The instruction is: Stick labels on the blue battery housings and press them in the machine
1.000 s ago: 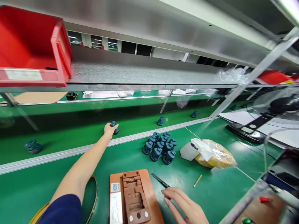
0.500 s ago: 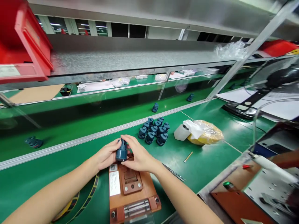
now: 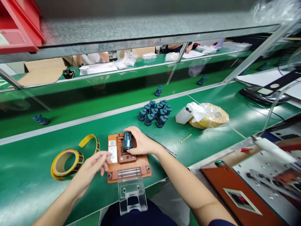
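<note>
My right hand [image 3: 139,142] grips a dark blue plastic part [image 3: 127,142] and holds it in the recess of a brown fixture [image 3: 128,158] on the green bench. My left hand [image 3: 92,166] hovers just left of the fixture, fingers loosely spread and holding nothing. A roll of yellow tape [image 3: 66,160] lies left of that hand. A cluster of several matching blue parts [image 3: 154,113] stands behind the fixture.
More blue parts [image 3: 158,91] [image 3: 41,119] lie on the conveyor belt beyond the metal rail. A white bottle [image 3: 184,116] and a yellow bag [image 3: 210,116] sit right of the cluster. A clear stand [image 3: 131,194] hangs at the front edge. A machine plate [image 3: 263,175] stands at the right.
My left hand fetched a blue part from the conveyor and brought it to the fixture. Now the right hand alone holds it in the fixture; the left has let go and moved left.
</note>
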{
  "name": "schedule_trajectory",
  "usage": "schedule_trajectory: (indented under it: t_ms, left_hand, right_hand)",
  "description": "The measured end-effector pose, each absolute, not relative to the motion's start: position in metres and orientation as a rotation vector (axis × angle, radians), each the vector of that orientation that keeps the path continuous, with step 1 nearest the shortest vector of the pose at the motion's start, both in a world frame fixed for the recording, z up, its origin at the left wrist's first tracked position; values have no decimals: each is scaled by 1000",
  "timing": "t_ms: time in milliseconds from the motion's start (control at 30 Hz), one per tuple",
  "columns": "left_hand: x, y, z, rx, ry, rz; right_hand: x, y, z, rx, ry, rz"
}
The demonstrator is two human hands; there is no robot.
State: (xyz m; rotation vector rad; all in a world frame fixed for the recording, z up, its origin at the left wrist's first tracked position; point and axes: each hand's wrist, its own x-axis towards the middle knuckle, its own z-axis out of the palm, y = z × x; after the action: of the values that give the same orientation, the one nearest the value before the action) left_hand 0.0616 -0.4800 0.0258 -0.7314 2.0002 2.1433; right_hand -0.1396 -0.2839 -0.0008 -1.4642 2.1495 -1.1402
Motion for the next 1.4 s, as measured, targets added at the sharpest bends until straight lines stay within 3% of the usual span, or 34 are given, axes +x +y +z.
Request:
schedule_trajectory:
  t_ms: [167,400,667,767,933,1167,1233,1300,1400]
  left_hand:
    - [117,-468,8,-673,2072,1912]
    - [150,-437,-19,-306,1755,1982]
    - [117,-444,16,-297,1413,2147]
    - [110,-449,26,-306,1315,2203]
    - [90,-453,34,-337,1240,2472]
    - [58,-442,32,-643,1275,2527]
    - [57,-452,35,-645,1439,2416]
    - [55,-473,39,-625,1902,2182]
    - [42,-514,42,-640,2882,1281]
  right_hand:
    - [-137,-282,-10,-1543,2112,-1093]
    - [-132,-277,-23,-1661,2162,-900]
    - [-128,-215,-49,-1092,2887,-1334]
    - [-119,-184,-69,-1018,3097,-1240]
    - [-102,-157,-92,-856,3393,-804]
    - [-110,-159,-99,-992,3412,-863]
    - [-109,-158,-95,-986,3433,-766]
    - [-107,-156,-90,-925,3470,-599]
    - [-103,-154,-83,-857,3460,-513]
